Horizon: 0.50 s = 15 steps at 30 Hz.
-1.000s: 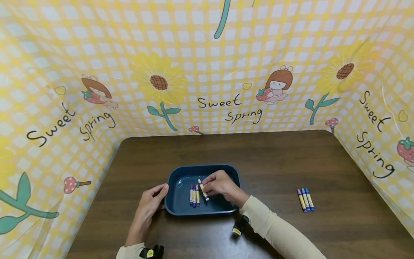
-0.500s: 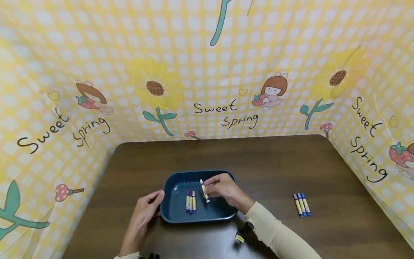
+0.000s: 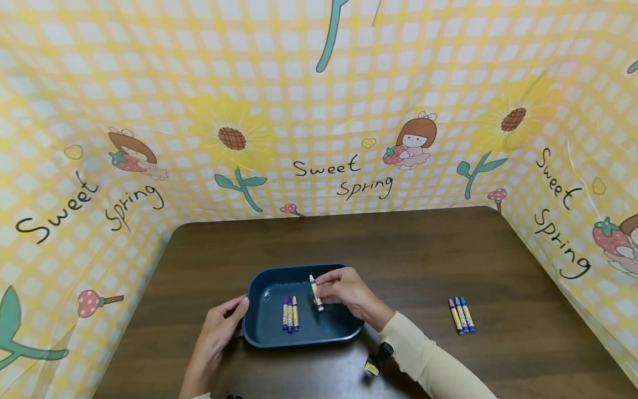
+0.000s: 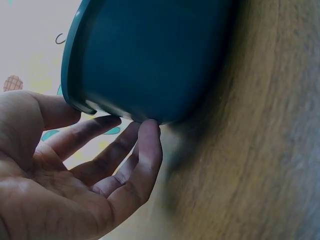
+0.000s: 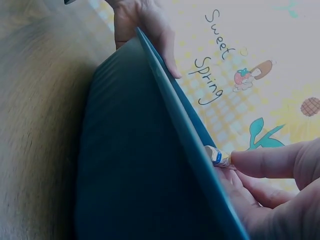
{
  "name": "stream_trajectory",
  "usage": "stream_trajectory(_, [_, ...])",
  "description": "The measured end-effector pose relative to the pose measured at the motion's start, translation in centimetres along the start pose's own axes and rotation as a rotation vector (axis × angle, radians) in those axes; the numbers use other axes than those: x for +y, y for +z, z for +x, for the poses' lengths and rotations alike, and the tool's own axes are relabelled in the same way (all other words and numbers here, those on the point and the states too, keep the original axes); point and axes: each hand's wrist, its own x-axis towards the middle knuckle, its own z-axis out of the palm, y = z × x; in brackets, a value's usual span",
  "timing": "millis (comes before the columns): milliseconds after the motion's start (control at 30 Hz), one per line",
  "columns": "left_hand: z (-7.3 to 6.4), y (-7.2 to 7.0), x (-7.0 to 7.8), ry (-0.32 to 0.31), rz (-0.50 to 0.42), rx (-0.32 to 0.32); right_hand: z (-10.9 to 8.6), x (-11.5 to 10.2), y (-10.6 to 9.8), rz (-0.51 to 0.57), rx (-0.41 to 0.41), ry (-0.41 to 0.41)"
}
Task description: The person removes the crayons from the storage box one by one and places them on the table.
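Note:
A dark teal tray (image 3: 264, 342) stands on the table, its left end held by my left hand (image 3: 217, 326). In the left wrist view, the thumb is at the rim while the curled fingertips (image 4: 149, 131) touch the outer wall. Over the tray's right half, my right hand (image 3: 345, 289) pinches a pale-tipped crayon (image 3: 314, 285) between thumb and fingers, tilted and apart from the others. Three crayons (image 3: 290, 316) lie side by side inside, two with purple tips and one pale. From the right wrist, the tray wall hides most of the held crayon (image 5: 216, 156).
Three more crayons (image 3: 462, 315), one pink-purple and two blue, lie in a row on the brown table (image 3: 399, 244) to the right. A yellow checked cloth (image 3: 319, 122) with printed flowers and lettering rises behind and along both sides.
The right hand has moved the pale crayon slightly right, widening its gap from the three in the tray. The left hand keeps its hold. The head view has shifted a little.

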Motion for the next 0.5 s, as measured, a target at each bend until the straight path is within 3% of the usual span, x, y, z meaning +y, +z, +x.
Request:
stream_trajectory(167, [-0.2,0.0,0.0,0.022,-0.036,-0.005,0.0,0.1,-0.4,0.021,0.009,-0.009])
stream_trajectory(500, [-0.1,0.0,0.0,0.018,-0.021,0.0,-0.4,-0.1,-1.7,0.088,0.038,-0.066])
